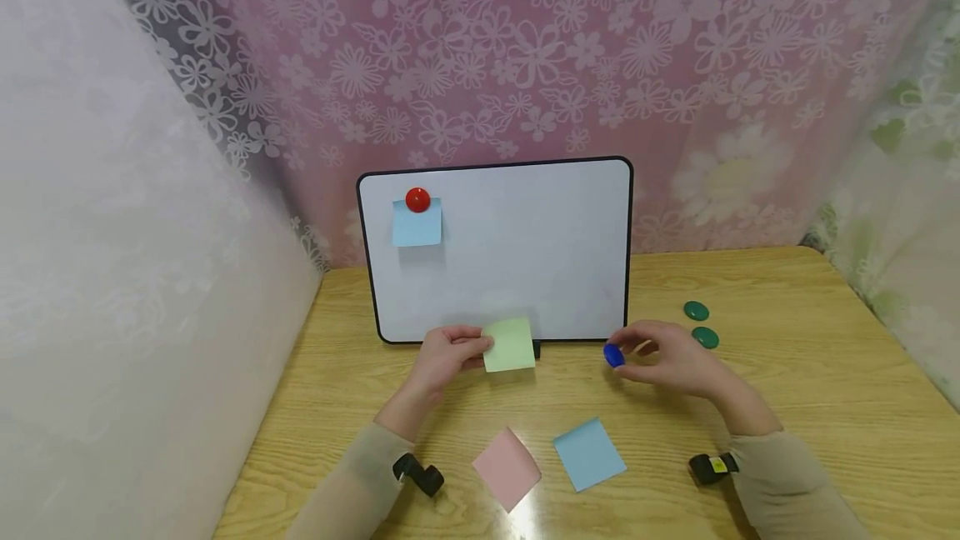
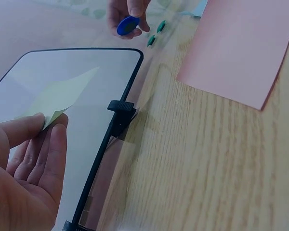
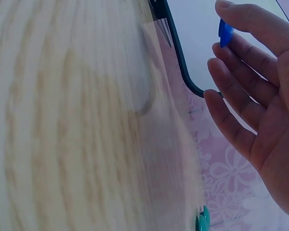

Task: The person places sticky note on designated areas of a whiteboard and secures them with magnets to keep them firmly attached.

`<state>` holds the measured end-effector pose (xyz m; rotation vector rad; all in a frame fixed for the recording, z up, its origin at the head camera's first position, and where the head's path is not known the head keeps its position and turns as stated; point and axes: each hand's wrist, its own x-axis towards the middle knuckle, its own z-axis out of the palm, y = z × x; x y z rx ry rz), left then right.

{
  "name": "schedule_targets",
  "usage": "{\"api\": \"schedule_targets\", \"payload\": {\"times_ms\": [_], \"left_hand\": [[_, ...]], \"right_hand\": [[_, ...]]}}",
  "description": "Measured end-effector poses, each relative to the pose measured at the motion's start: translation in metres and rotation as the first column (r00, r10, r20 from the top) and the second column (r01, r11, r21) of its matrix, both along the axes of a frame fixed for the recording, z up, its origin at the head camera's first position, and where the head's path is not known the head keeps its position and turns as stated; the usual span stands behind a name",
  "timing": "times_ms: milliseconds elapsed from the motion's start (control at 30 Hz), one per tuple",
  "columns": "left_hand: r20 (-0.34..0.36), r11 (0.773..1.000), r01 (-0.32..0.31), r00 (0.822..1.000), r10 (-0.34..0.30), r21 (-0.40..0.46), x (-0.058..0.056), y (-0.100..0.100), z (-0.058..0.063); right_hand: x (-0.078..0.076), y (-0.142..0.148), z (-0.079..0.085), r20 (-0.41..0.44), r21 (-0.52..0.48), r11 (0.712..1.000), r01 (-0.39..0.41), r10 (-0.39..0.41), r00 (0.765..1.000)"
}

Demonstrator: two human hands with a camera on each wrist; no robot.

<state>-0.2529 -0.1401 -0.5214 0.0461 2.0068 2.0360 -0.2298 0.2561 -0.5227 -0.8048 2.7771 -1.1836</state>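
Between thumb and fingers my left hand (image 1: 444, 354) pinches a pale green sticky note (image 1: 512, 346) by its left edge, in front of the whiteboard's (image 1: 517, 257) lower edge. In the left wrist view the note (image 2: 67, 96) bends slightly, its far corner free. My right hand (image 1: 671, 357) holds a round blue magnet (image 1: 613, 355) by thumb and fingertips near the board's lower right corner. The right wrist view shows the magnet (image 3: 226, 33) there, with the other fingers spread loosely. A red magnet (image 1: 417, 200) pins a light blue note (image 1: 417, 227) at the board's upper left.
On the table nearer to me lie a pink note (image 1: 507, 469) and a blue note (image 1: 589, 454). Two green magnets (image 1: 696, 311) rest right of the board, close to my right hand. A black clip (image 1: 537, 349) sits at the board's bottom edge. A floral curtain (image 1: 525, 48) hangs behind.
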Motion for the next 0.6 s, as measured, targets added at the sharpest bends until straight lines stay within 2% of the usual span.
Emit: {"api": "schedule_targets", "payload": {"times_ms": [600], "left_hand": [[-0.001, 1.000, 0.013, 1.000, -0.013, -0.007, -0.007, 0.005, 0.008]], "right_hand": [[-0.007, -0.014, 0.010, -0.016, -0.001, 1.000, -0.017, 0.017, 1.000]]}}
